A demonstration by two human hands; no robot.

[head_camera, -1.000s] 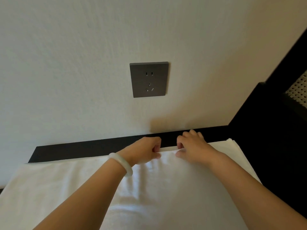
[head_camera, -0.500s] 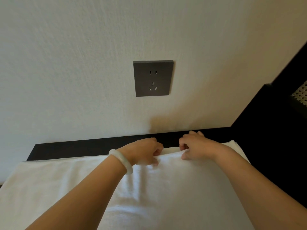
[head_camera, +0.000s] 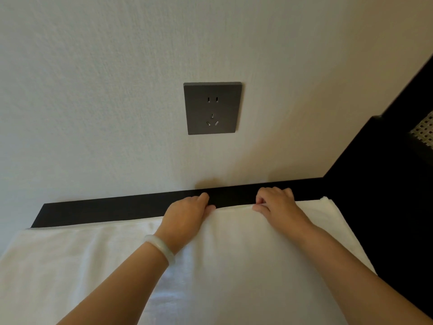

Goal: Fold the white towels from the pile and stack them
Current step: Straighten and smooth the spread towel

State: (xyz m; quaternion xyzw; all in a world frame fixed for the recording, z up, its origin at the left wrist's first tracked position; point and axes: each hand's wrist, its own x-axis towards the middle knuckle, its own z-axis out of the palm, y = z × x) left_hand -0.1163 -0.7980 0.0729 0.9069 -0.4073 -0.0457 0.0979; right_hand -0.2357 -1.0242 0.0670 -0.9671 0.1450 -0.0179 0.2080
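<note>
The towel is spread flat on the black table under both forearms, with the left hand and right hand each pinching its far edge below the grey socket.

White towel — flat across the dark surface; far edge lifted near the wall

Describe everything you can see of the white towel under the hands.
The white towel looks like soft, plain cloth, spread wide over a black surface by the wall. It runs out of view at the bottom and left. Its far edge is lifted slightly in the middle, where the left hand and right hand grip it with curled fingers. Faint creases run down from there.
</note>
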